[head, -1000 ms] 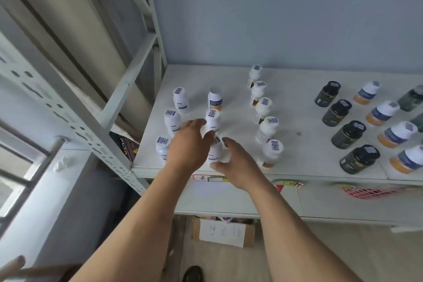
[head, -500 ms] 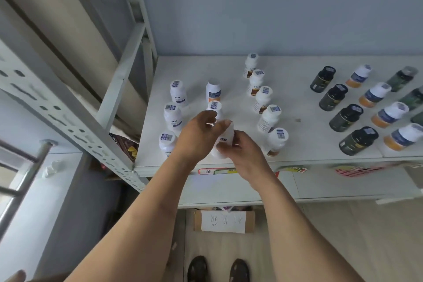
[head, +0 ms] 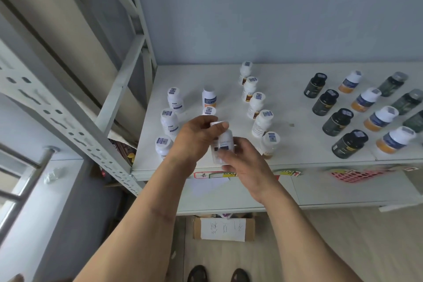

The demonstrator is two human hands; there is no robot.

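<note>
Left of the held white bottle [head: 225, 142], 3 white bottles [head: 169, 121] are standing in a column on the shelf [head: 295, 144]. The left hand [head: 194, 137] is curling its fingers [head: 220, 126] round that bottle's top end, and the right hand [head: 247, 162] is gripping its lower body with curled fingers [head: 229, 157], keeping it tilted over the shelf's front edge. Right of it 5 white bottles [head: 256, 104] are lining up, and farther right dark bottles [head: 337, 121] are standing.

left hand [head: 194, 138], right hand [head: 248, 163] lifted white bottle [head: 225, 143] off shelf [head: 302, 151]
</note>
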